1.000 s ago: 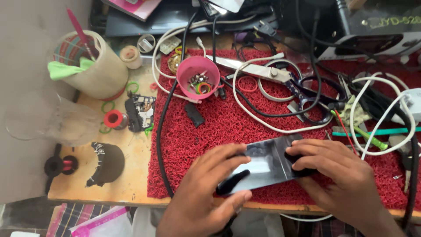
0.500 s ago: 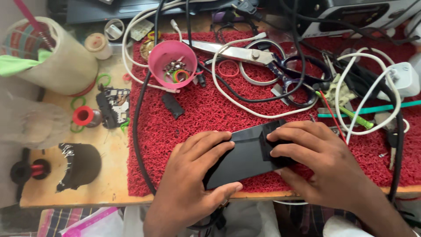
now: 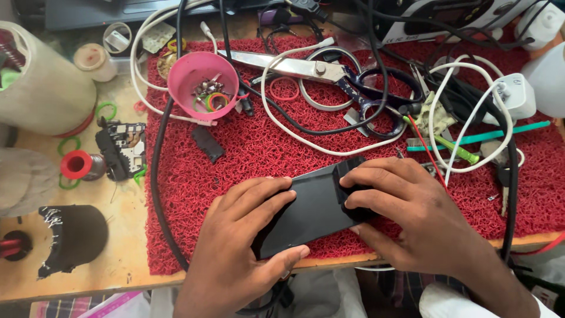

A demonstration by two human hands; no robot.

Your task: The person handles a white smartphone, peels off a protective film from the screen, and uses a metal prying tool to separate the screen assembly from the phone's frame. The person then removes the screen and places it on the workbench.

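I find the black smartphone (image 3: 312, 209) lying flat and slightly askew on the red loop-pile mat (image 3: 247, 153), close to the mat's front edge, where the workbench (image 3: 126, 235) also ends. My left hand (image 3: 235, 253) grasps its near end: the fingers lie across the dark glass and the thumb hooks under the lower edge, which I judge pins the device against sliding. My right hand (image 3: 412, 212) covers the far end, fingers curled and pressing down on the upper corner, grasping the phone from above; whether anything is pinched beneath the fingertips I cannot tell. The mat's rough pile likely serves to stop the phone from skating and to catch small parts. Toward the mat's back left corner stands a pink cup (image 3: 203, 76) holding screws and coloured rings, within reach yet clear of both hands. Large scissors (image 3: 329, 73) lie along the back edge, tangled among white cables (image 3: 294, 132) and black ones. A white charger plug (image 3: 518, 94) sits near the right edge. Off the mat, on the bare wood at left, rest a small black circuit module (image 3: 120, 150), a red-capped spool (image 3: 79, 165) and a dark cylindrical holder (image 3: 73, 235).
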